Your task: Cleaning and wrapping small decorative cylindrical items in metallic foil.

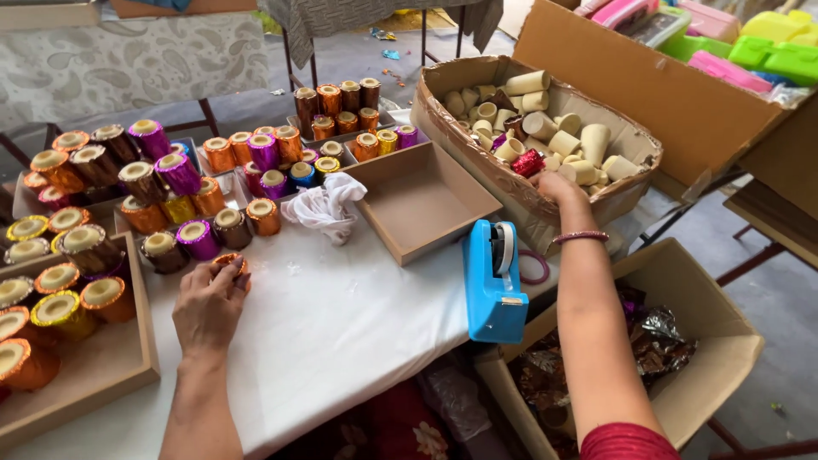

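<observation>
My left hand (209,302) rests on the white tabletop, closed around an orange foil-wrapped cup (232,261) beside rows of finished foil cups (179,204). My right hand (555,183) reaches over the rim of a large cardboard box (477,162) full of plain cream cups (554,128). Its fingers sit at a red foil-wrapped piece (528,162); whether they grip it is hidden. A beaded bracelet (579,238) circles that wrist.
A blue tape dispenser (492,281) stands near the table edge, with a tape ring (535,267) behind it. A shallow brown tray (422,200) and a white cloth (326,206) lie mid-table. A wooden tray (94,366) holds wrapped cups at left. A box of foil scraps (682,341) sits below right.
</observation>
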